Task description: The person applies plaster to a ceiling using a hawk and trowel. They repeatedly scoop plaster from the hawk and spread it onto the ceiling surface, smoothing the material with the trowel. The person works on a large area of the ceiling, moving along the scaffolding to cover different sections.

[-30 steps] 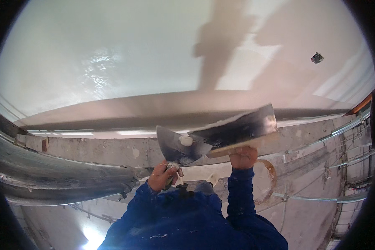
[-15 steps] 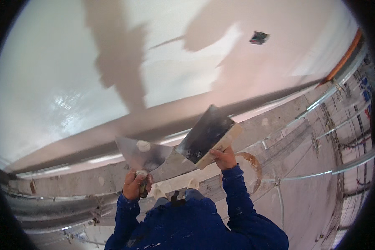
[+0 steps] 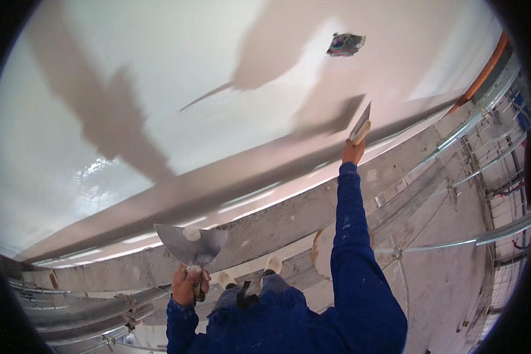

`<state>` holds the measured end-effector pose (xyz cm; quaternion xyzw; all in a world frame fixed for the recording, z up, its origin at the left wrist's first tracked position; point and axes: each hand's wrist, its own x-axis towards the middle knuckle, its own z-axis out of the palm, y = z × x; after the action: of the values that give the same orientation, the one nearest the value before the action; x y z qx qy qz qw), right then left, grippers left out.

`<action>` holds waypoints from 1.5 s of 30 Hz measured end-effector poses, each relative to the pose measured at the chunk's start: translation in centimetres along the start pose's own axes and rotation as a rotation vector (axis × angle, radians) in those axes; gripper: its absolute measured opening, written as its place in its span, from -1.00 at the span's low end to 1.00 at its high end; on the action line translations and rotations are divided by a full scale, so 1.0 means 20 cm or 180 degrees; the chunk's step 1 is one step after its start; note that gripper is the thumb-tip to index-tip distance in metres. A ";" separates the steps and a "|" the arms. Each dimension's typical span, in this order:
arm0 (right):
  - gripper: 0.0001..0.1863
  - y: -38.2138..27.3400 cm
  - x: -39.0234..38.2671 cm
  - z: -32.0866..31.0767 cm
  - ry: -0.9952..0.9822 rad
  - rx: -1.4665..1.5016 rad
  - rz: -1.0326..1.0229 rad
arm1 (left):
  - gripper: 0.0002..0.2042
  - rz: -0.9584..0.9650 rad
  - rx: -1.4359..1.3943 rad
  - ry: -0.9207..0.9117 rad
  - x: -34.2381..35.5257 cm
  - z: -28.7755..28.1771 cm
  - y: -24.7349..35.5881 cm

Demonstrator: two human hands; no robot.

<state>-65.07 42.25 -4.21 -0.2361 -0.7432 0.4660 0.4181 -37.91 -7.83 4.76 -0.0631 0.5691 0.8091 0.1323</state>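
Note:
My left hand (image 3: 189,284) is closed round the handle of a broad putty knife (image 3: 202,246). A pale dab of plaster sits on the blade, which points away from me in front of my body. Farther out to the right, my right hand (image 3: 353,152) grips a plastering trowel (image 3: 361,124) by its pale handle. The trowel's flat blade shows almost edge-on, close to the smooth wall (image 3: 218,135); I cannot tell whether it touches. Its shadow falls on the wall beside it.
Above the trowel, a rough opening (image 3: 345,45) in the wall shows coloured wires. A concrete ledge (image 3: 277,227) runs along the wall's foot. Metal scaffold tubes (image 3: 436,243) cross at the right, others at lower left. A round bucket-like rim (image 3: 321,253) is partly behind my right arm.
My right arm has stretched forward and right, carrying the trowel from beside the putty knife toward the wall. The trowel has turned edge-on. My left hand has dropped slightly, still holding the putty knife.

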 end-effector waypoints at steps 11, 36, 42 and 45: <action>-0.07 -0.12 -0.54 0.39 -0.0318 -0.0025 -0.0337 | -0.64 -0.0216 0.0010 0.0170 -0.14 -0.27 0.02; -0.58 -0.95 -2.56 0.47 -0.2359 0.2000 0.1509 | -0.71 -0.0107 0.0756 -0.0166 -0.52 -0.86 0.10; -0.63 -1.13 -2.15 -0.17 -0.2551 0.3878 0.2118 | -0.67 -0.0146 0.0230 -0.0758 -0.37 -0.78 0.00; -0.60 -1.25 -2.12 -0.31 -0.2233 0.4017 0.2170 | -0.78 -0.0411 0.0434 -0.0956 -0.33 -0.73 0.01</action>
<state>-36.08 2.64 2.29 -0.0087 -0.3142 0.9481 0.0491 -32.39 -22.52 1.62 0.0312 0.5912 0.7588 0.2715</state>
